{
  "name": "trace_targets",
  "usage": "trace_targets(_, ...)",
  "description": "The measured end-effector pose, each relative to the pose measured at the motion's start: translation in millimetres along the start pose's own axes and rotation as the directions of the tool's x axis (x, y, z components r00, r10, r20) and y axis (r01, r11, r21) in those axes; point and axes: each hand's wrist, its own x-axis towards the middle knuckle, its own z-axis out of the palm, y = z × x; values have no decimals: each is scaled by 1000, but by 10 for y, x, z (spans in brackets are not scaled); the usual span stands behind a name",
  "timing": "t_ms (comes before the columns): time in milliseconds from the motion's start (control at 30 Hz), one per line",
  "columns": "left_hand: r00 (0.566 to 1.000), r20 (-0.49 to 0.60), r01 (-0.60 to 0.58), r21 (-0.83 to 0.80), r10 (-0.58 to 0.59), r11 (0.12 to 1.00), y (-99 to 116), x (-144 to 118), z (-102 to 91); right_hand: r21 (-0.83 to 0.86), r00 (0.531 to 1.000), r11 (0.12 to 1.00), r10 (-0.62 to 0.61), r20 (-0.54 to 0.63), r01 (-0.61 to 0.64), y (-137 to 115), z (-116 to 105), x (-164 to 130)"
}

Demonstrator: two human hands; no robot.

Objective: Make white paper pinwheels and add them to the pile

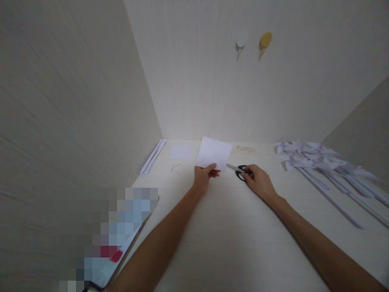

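A person at a pale wooden desk (231, 243) holds up a folded sheet of white paper (214, 153) in the left hand (203, 177), fingers pinched shut on its lower corner so the sheet stands tilted above the desktop. The right hand (259, 181) rests on a pair of black-handled scissors (240, 170) lying flat just to the right of the paper, blades pointing toward it; the fingers are curled over the handle loops, though whether they are threaded through cannot be told from this angle.

The work appears to be at the point of taking up the scissors to cut the held sheet. The next move would call for a sure grip in the loops, lifting the blades clear of the desk, and lining them up with the paper's edge while the left hand keeps the sheet steady.

A cluster of folded white paper pieces on long strips (322, 166) lies to the right, a bundle of paper strips (152, 156) leans along the left wall, a small flat sheet (181, 151) sits near the back, and two wall hooks (253, 42) hang above.
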Motion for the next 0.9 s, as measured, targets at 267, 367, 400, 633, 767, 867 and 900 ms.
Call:
trace_targets(267,998,36,58,19,-59,998,22,-45,-28,-113,1000,994,-10,-19,8,-76,161,269)
trace_targets(367,998,37,58,24,-58,998,29,-47,-26,-37,1000,999,-17,-23,16,-31,178,274)
trace_targets(400,998,34,60,31,-61,998,29,-45,-26,-15,999,1000,-22,-31,22,-21,174,273)
trace_targets(633,998,33,58,58,-60,997,19,-32,-37,456,973,887,46,-227,64,-155,76,199)
trace_targets(767,997,48,51,94,-56,994,3,-29,-33,784,992,614,120,24,-93,-349,162,142)
trace_targets(867,997,68,11,155,-22,988,-24,-26,-26,860,985,480,89,148,-173,-471,275,123)
trace_targets(900,997,71,-7,176,-6,984,-32,-26,-23,872,980,448,96,172,-196,-497,303,119)
